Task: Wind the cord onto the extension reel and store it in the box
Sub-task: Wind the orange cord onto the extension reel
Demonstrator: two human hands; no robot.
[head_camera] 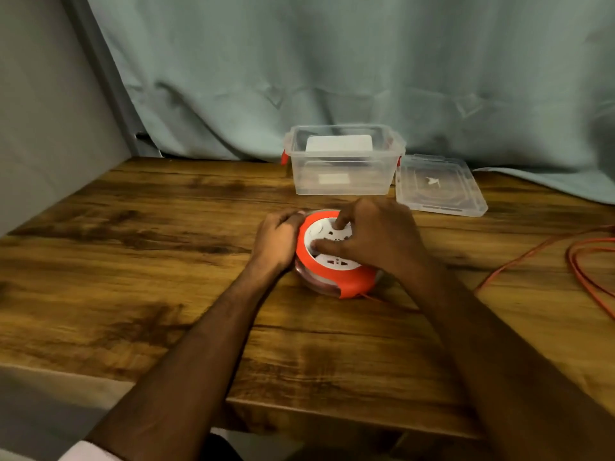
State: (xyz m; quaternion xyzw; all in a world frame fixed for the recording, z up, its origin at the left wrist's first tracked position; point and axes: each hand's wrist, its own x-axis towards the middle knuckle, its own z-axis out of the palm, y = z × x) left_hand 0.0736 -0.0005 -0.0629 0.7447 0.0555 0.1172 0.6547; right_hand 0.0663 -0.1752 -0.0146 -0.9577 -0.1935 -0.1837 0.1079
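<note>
Snagging risk first: orange cord (585,261) lying in loose loops at the right edge of the worktop (133,261), mostly unwound, with one thin strand running to the extension reel (332,257) near the middle. Likely to kink or catch on the worktop edge if wound fast; likely to pile unevenly on the drum if fed slack. Reel tilted, near side lifted a little, so liable to slip or skate on the smooth wood grain unless braced. Left hand (278,242) cupped against the reel's left rim, fingers (293,216) curled round it. Right hand (376,237) lying over the white socket face, fingertips pressing into it, apparently to turn it.

Reel round, glossy orange plastic ring, white hub with socket holes, clear lower flange. Clear storage box (342,161) behind, rigid, thin-walled, red latches, open, something white and flat inside. Clear lid (439,188) flat just beside it on the right. Creased grey-green curtain (332,61) behind.
</note>
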